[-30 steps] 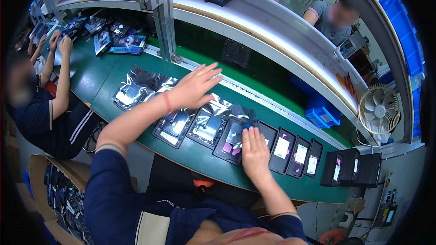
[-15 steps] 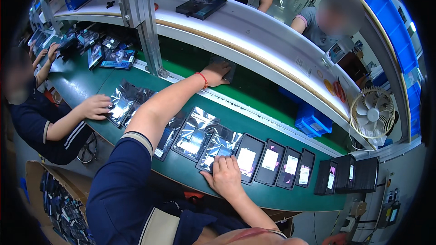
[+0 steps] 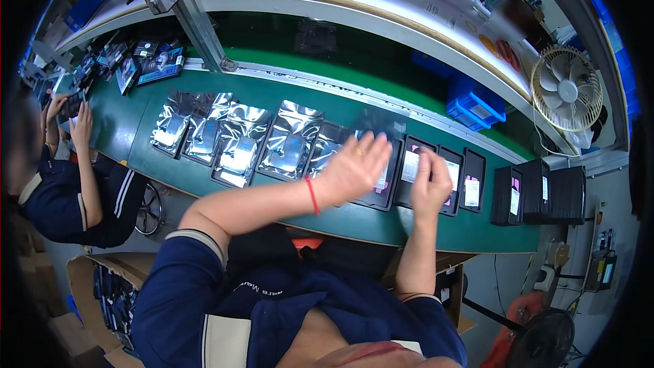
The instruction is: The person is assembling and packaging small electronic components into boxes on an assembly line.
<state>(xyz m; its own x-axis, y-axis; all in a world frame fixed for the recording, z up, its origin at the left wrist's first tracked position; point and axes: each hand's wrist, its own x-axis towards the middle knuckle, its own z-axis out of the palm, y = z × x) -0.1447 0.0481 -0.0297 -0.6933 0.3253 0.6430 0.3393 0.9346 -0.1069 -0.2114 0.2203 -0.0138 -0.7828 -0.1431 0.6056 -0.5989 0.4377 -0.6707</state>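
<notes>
We see the left hand point(image 3: 354, 169) with its fingers spread and palm down over the row of trays, nothing clearly pinched in it; the right hand point(image 3: 430, 180) has its fingers curled up just beside it, and blur keeps us from telling whether it grips anything; half a second ago the left hand was reaching into the green channel behind the table, on a dark packet point(image 3: 315, 36), and the right rested on a bagged tray; now both have come together farther along the row, and a blurred dark film point(image 3: 381, 121) shows just beyond the left fingertips; we judge that the work has passed on to the next tray, where the silver bags point(image 3: 289, 140) give way to uncovered trays with pale labels point(image 3: 471, 192); the trays lie side by side on the green table point(image 3: 136, 119), with upright black stacks point(image 3: 567, 194) at its right end; around it we note a blue bin point(image 3: 475, 109) in the channel, a cream fan point(image 3: 567, 85) by the white shelf point(image 3: 340, 10), a co-worker point(image 3: 68, 194) seated at left, and a carton point(image 3: 85, 279) of dark packages below.
</notes>
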